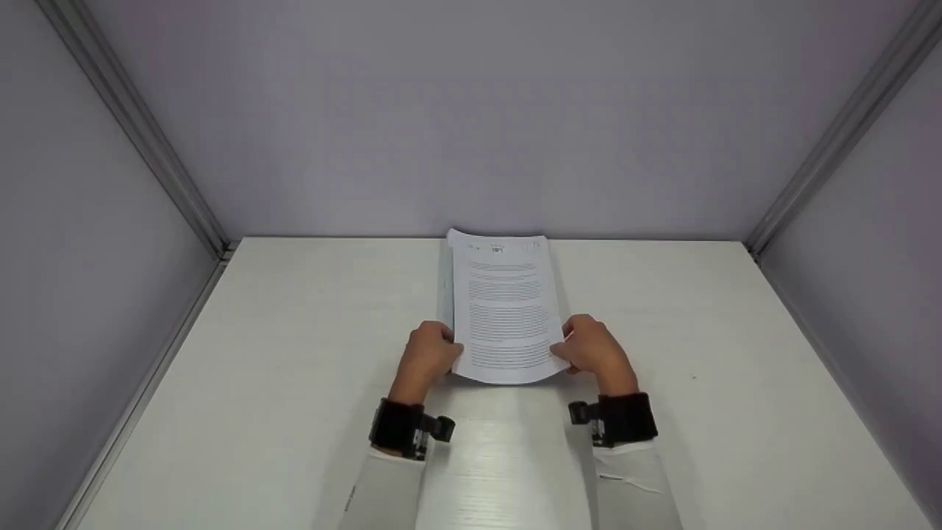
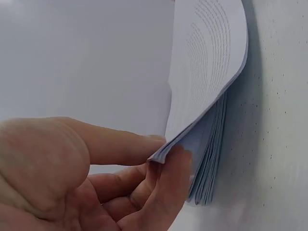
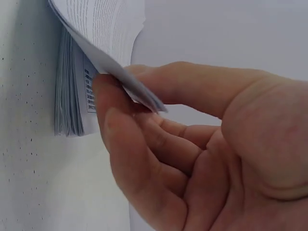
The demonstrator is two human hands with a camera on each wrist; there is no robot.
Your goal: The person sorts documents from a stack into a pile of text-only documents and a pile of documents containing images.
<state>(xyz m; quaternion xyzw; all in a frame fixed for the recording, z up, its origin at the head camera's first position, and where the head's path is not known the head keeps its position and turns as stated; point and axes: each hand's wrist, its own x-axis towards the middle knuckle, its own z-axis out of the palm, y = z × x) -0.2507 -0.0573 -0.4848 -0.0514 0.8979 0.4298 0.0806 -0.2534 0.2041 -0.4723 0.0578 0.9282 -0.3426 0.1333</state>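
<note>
A thin sheaf of printed paper (image 1: 505, 309) is held between both hands, its near corners raised and its middle sagging. My left hand (image 1: 430, 355) pinches the left edge near the bottom, thumb on top and fingers beneath. On the opposite edge my right hand (image 1: 591, 347) pinches the sheets the same way. Under the lifted sheaf lies a thicker stack of papers (image 2: 209, 163), its layered edges showing in the left wrist view. The right wrist view shows that lower stack (image 3: 67, 96) too, with some print on its top page. In the head view the sheaf hides most of it.
The papers are on a white table (image 1: 309, 316) with a light wood grain. A pale wall (image 1: 486, 118) stands right behind the table's far edge, close to the papers' top. Grey side panels with metal posts (image 1: 154, 140) flank the table. Each wrist wears a black camera strap (image 1: 627, 419).
</note>
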